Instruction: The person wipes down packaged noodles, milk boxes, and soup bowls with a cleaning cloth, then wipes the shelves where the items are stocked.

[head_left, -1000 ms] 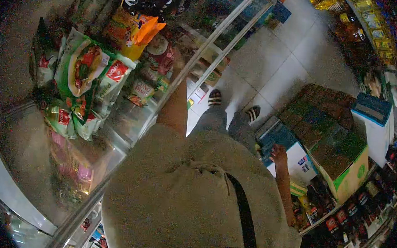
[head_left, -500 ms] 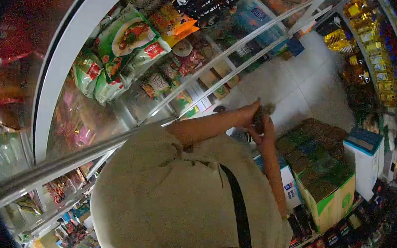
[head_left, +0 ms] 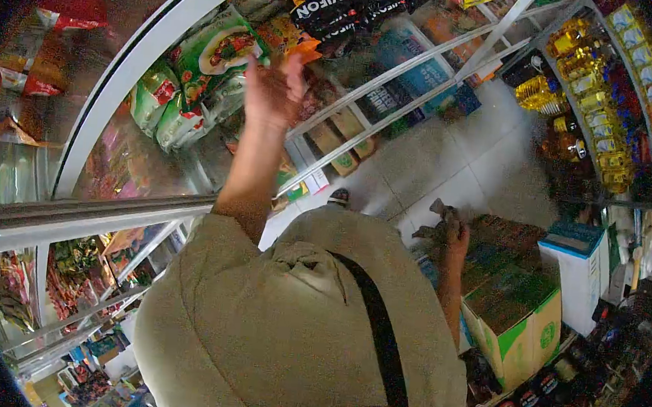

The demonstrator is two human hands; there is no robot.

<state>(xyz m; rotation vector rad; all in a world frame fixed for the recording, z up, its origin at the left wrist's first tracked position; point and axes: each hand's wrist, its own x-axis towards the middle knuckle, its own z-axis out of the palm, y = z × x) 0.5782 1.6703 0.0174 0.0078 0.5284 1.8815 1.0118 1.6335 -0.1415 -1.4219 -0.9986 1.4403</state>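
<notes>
My left hand is raised on the left, its fingers spread and slightly blurred, with nothing visible in it. It appears in front of green noodle packs and an orange pack; whether it touches them I cannot tell. Lower on the right, my right hand is closed on a dark, crumpled cloth, which hangs beside the stacked cartons.
Metal shelf rails cross diagonally above the tiled floor. Yellow bottles line curved shelves at the right. A white and blue box stands beside the cartons. Black VIFON packs lie at the top.
My hands were together near the middle. My left hand has moved up and left, opening toward the noodle packs; my right hand has moved slightly right and down with the dark cloth.
</notes>
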